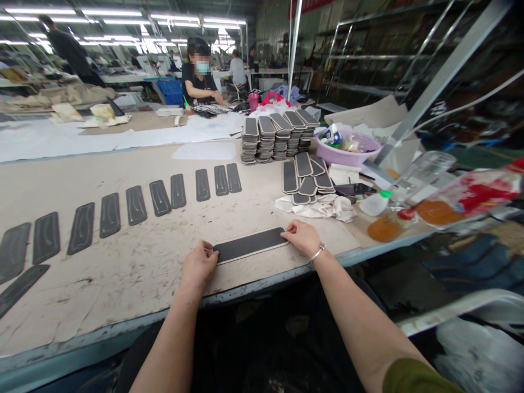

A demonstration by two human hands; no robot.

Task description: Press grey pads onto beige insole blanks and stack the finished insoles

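Note:
A long dark grey strip with a pale border (249, 245) is stretched between my two hands, just over the front part of the table. My left hand (201, 262) pinches its left end, fingers closed. At the other end my right hand (302, 236), with a bracelet at the wrist, pinches the strip's right tip. Beyond it, several dark oblong pieces (110, 215) with shiny streaks lie in a row across the left half of the table. A loose pile of pale-edged grey pieces (308, 180) rests on a crumpled white cloth (335, 207) past my right hand.
Tall stacks of similar pieces (273, 143) stand at the back, beside a lilac basin (347, 153) of small items. Bottles with amber liquid (385, 229) are on the right near a slanted metal post (446, 82). A masked co-worker (200, 82) sits across the table.

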